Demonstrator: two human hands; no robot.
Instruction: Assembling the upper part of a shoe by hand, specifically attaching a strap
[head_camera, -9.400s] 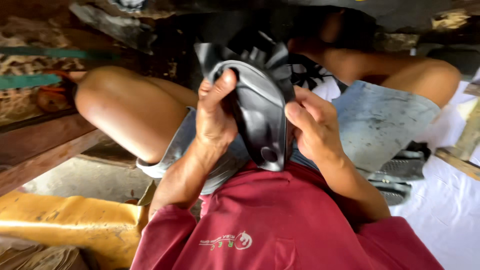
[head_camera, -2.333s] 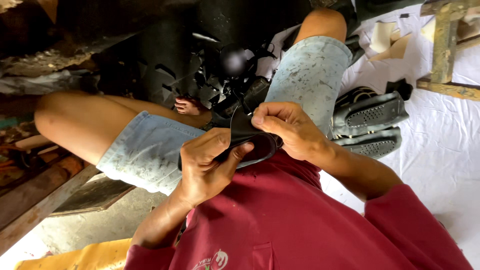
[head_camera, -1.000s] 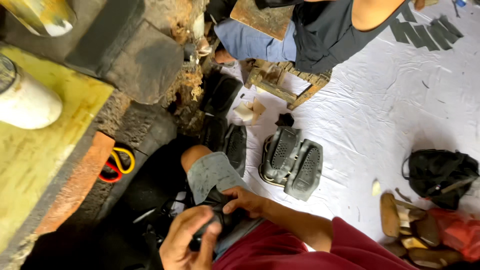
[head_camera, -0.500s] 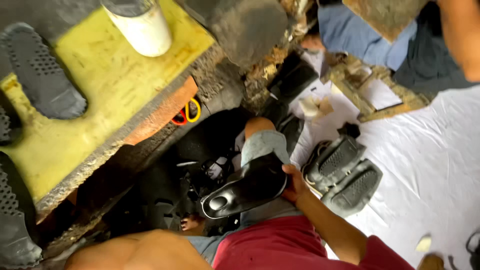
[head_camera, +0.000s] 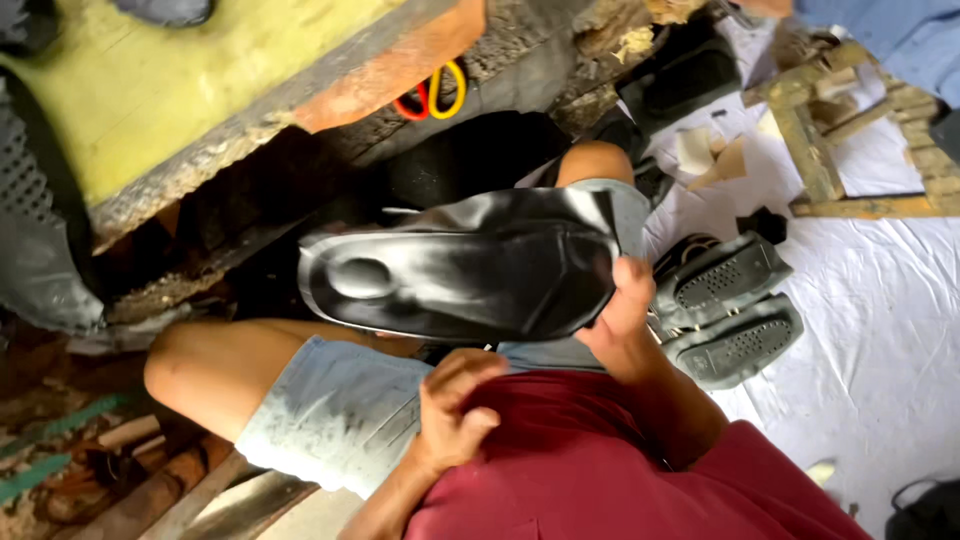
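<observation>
Head view, single camera. We log the black shoe upper (head_camera: 465, 268) lying across the lap, its long axis near horizontal, the shiny inner face turned up toward us with a round heel dimple at the left end. The right hand (head_camera: 618, 325) grasps it alone at the right edge, thumb on top and fingers underneath.

The left hand (head_camera: 455, 405) is off the piece. It sits loosely curled against the red shirt (head_camera: 600, 470), beside the hem of the denim shorts (head_camera: 335, 415), and holds nothing that we can see.

Change against the frames a second or two back: there both hands pinch the piece close to the body; half a second back the right hand alone carries it. Now it is lifted clear and spread flat. We judge this a one-handed check of the inner surface, with two-handed work paused.

Surroundings: a pair of grey treaded soles (head_camera: 725, 310) rests on the white sheet (head_camera: 880, 300) just right of the right hand. Scissors with red and yellow handles (head_camera: 432, 95) hang under the yellow bench top (head_camera: 200, 90). A wooden frame (head_camera: 850, 140) lies farther right.
</observation>
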